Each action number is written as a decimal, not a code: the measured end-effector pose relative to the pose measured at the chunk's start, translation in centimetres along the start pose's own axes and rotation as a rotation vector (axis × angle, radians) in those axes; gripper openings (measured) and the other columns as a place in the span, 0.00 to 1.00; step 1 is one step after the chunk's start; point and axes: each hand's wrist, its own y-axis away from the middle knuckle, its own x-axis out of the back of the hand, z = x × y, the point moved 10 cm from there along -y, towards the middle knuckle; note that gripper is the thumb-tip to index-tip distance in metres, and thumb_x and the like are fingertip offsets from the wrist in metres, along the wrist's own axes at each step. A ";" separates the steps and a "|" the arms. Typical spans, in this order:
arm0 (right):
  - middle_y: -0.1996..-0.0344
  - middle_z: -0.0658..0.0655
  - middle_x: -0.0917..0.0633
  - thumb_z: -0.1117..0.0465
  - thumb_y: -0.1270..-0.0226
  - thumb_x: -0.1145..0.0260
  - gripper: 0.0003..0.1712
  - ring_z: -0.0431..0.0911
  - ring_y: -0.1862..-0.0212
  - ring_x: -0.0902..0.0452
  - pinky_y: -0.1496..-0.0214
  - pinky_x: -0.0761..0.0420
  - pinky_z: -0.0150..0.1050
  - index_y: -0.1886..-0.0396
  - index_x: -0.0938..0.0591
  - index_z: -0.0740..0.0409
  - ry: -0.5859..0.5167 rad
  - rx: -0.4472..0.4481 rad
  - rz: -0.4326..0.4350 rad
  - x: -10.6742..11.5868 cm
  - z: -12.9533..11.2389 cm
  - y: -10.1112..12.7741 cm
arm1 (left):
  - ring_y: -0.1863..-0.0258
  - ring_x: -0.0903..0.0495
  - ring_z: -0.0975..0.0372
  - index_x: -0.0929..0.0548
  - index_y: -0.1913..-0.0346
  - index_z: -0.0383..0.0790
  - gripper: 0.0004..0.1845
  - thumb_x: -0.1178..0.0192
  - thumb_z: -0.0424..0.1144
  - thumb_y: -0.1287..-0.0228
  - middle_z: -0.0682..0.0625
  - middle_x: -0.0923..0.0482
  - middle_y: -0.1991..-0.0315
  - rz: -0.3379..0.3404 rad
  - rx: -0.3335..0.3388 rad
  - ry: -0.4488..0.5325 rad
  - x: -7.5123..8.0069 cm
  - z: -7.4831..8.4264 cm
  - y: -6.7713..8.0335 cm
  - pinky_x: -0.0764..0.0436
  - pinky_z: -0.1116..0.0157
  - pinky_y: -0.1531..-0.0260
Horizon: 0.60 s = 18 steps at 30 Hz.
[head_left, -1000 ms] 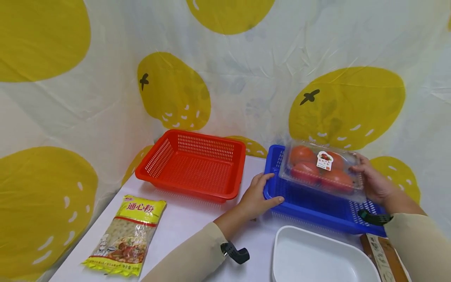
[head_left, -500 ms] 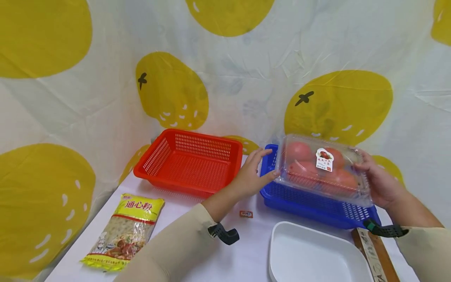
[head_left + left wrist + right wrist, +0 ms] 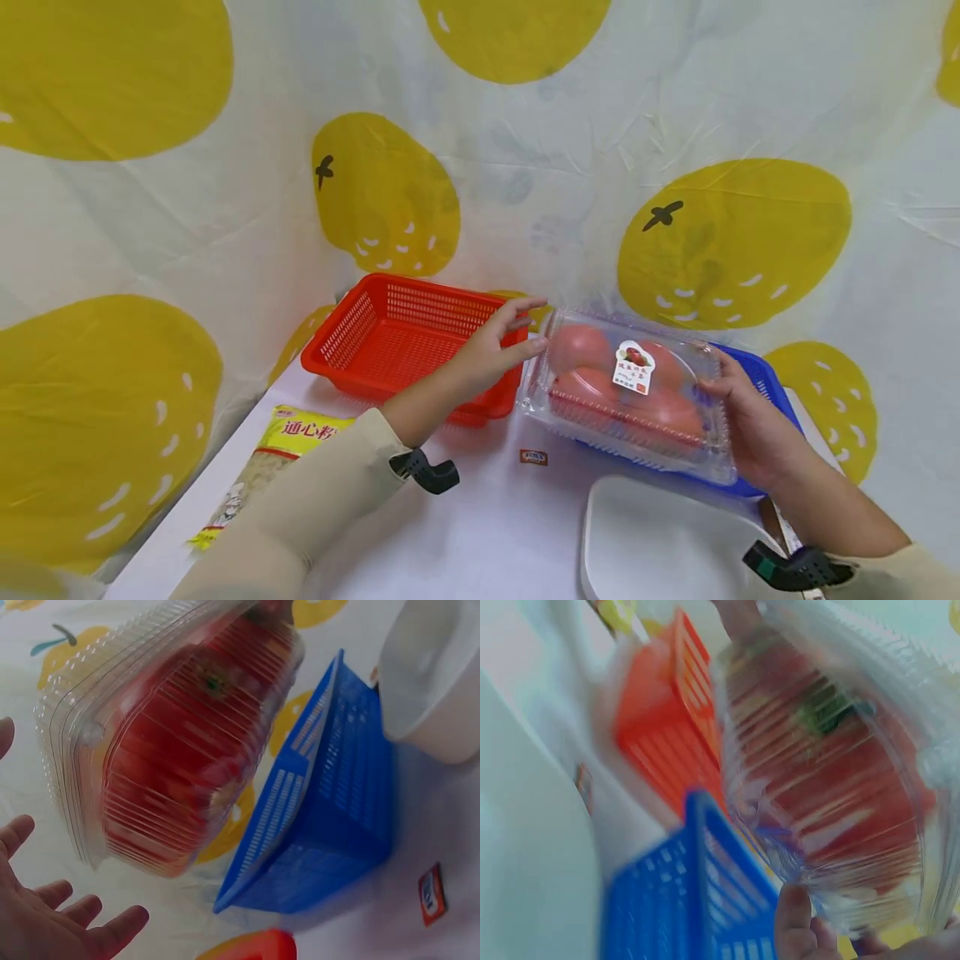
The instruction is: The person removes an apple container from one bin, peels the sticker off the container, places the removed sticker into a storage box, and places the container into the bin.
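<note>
White cloth printed with big yellow fruit (image 3: 547, 167) hangs behind a white-covered table (image 3: 457, 542). Nearest on the table is a white tray (image 3: 667, 533); to its left lies a yellow-topped bag of pasta (image 3: 258, 471), partly hidden by the left sleeve (image 3: 337, 492). A small red wrapper (image 3: 533, 457) lies flat between them, a little farther back.

Beyond these, the right hand (image 3: 753, 421) grips the right end of a clear plastic pack of tomatoes (image 3: 633, 396), thumb over the top. The pack is held up, partly in front of the blue basket (image 3: 776, 392) in the head view. The left hand (image 3: 487, 354) is spread wide near the pack's left end, holding nothing; the left wrist view shows a gap between fingers and plastic. Farther left stands the red basket (image 3: 412, 337), partly behind the left hand.

With one hand bearing all the weight at one end, the pack could sag or twist, and the thin plastic might flex until the lid pops and tomatoes spill. Carried too low, its edge could also catch a basket rim.
</note>
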 end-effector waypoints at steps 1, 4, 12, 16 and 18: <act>0.37 0.41 0.20 0.60 0.12 0.63 0.32 0.43 0.41 0.15 0.43 0.13 0.45 0.19 0.53 0.28 0.003 0.004 0.015 -0.5 0.3 -0.1 | 0.20 0.37 0.49 0.32 0.21 0.56 0.33 0.35 0.49 0.24 0.55 0.37 0.20 0.001 0.005 -0.001 0.4 0.0 0.3 0.22 0.43 0.33; 0.34 0.41 0.23 0.62 0.12 0.60 0.34 0.44 0.41 0.15 0.42 0.13 0.47 0.18 0.53 0.26 0.005 -0.002 0.054 -2.1 1.2 -0.4 | 0.21 0.36 0.48 0.31 0.22 0.59 0.32 0.34 0.50 0.25 0.54 0.36 0.21 0.015 0.016 -0.031 1.6 0.1 1.4 0.20 0.42 0.36; 0.31 0.48 0.33 0.58 0.15 0.52 0.30 0.45 0.40 0.19 0.44 0.12 0.44 0.24 0.45 0.25 0.069 -0.077 0.251 -6.1 4.8 -1.6 | 0.24 0.32 0.52 0.30 0.24 0.58 0.31 0.33 0.47 0.25 0.53 0.29 0.24 0.053 0.017 -0.103 5.2 0.1 5.1 0.22 0.41 0.34; 0.29 0.55 0.36 0.63 0.20 0.52 0.33 0.49 0.38 0.23 0.42 0.14 0.46 0.24 0.42 0.29 0.075 -0.095 0.312 -8.7 6.8 -2.3 | 0.23 0.32 0.51 0.30 0.24 0.53 0.31 0.34 0.43 0.25 0.51 0.29 0.25 0.064 0.041 -0.078 7.1 -0.4 7.5 0.24 0.39 0.32; 0.30 0.57 0.35 0.65 0.23 0.51 0.34 0.51 0.39 0.23 0.42 0.15 0.46 0.24 0.41 0.33 0.058 -0.095 0.333 -10.0 7.8 -2.5 | 0.23 0.33 0.50 0.30 0.23 0.52 0.31 0.34 0.43 0.25 0.50 0.30 0.24 0.059 0.056 -0.065 7.8 -0.8 8.9 0.24 0.40 0.32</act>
